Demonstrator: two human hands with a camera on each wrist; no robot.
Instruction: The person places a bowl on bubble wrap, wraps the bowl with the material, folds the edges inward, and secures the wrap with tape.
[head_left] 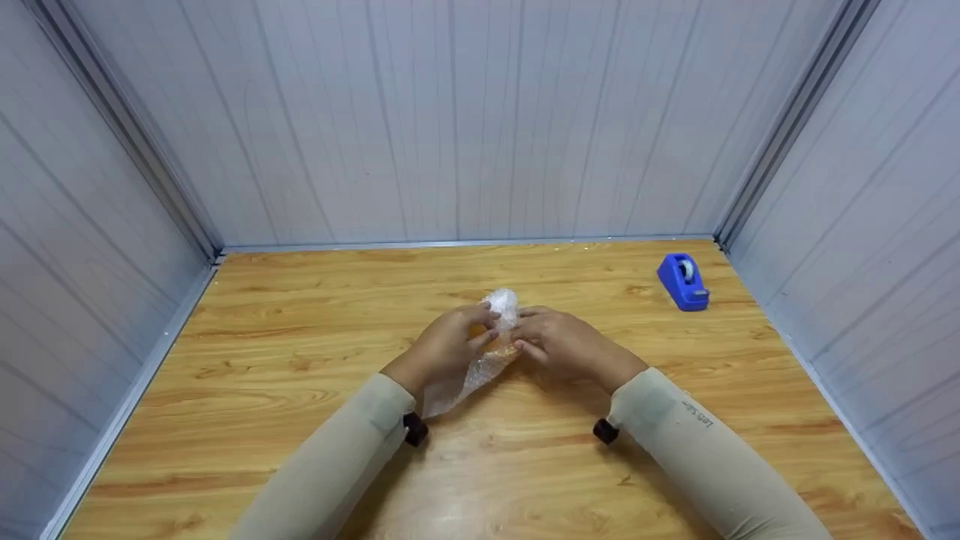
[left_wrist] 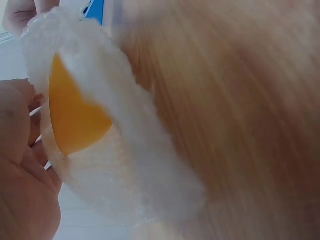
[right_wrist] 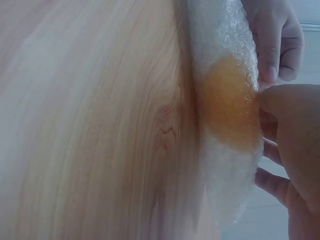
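A strip of clear bubble wrap [head_left: 487, 367] stands folded around a smooth orange piece [left_wrist: 75, 115] near the middle of the table. One face of the orange piece shows bare in the left wrist view; in the right wrist view it glows through the bubbles. My left hand [head_left: 450, 341] grips the wrap from the left, fingers curled at its upper edge. From the right, my right hand [head_left: 559, 341] pinches the same wrap along its edge, thumb on the near side. The orange piece's full shape is hidden by the wrap and fingers.
A blue tape dispenser [head_left: 684, 283] with a roll in it stands at the back right of the wooden table [head_left: 300, 337]. Pale ribbed panels [head_left: 480, 120] enclose the table at the back and both sides.
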